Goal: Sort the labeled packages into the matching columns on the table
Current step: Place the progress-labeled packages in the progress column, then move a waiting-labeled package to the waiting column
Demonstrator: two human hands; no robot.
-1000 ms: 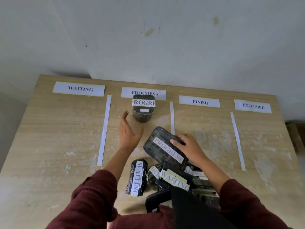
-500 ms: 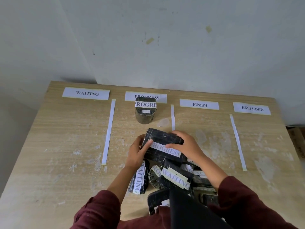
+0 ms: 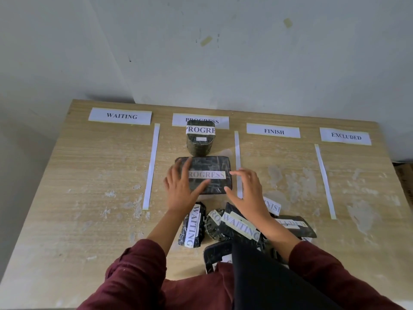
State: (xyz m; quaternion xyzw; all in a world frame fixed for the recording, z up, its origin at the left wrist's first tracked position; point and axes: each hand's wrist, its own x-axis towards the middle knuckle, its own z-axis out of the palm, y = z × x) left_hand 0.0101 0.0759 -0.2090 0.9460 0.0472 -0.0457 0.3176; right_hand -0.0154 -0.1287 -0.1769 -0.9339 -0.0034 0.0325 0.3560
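Packet [image 3: 207, 175]: flat, firm-looking, probably slick wrap; take it by the side edges (my guess).
Grip: left hand [image 3: 181, 191] flat on it, right hand [image 3: 248, 189] open, beside it.

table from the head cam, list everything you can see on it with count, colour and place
table: 1, light wood, scuffed, against a grey wall
column signs: 4, white paper, far edge: WAITING, PROGRESS, FINISH, EXCLUDED
divider strips: 3, white, between columns
small PROGRESS package: 1, dark, standing just below the PROGRESS sign
flat PROGRESS package: 1, black, lying in the PROGRESS column, nearer than the small one
unsorted pile: black packages at near centre, exact count unclear; two read WAITING, others are partly hidden
hands: left lies on the flat package's left part, right is open at its right edge; dark red sleeves
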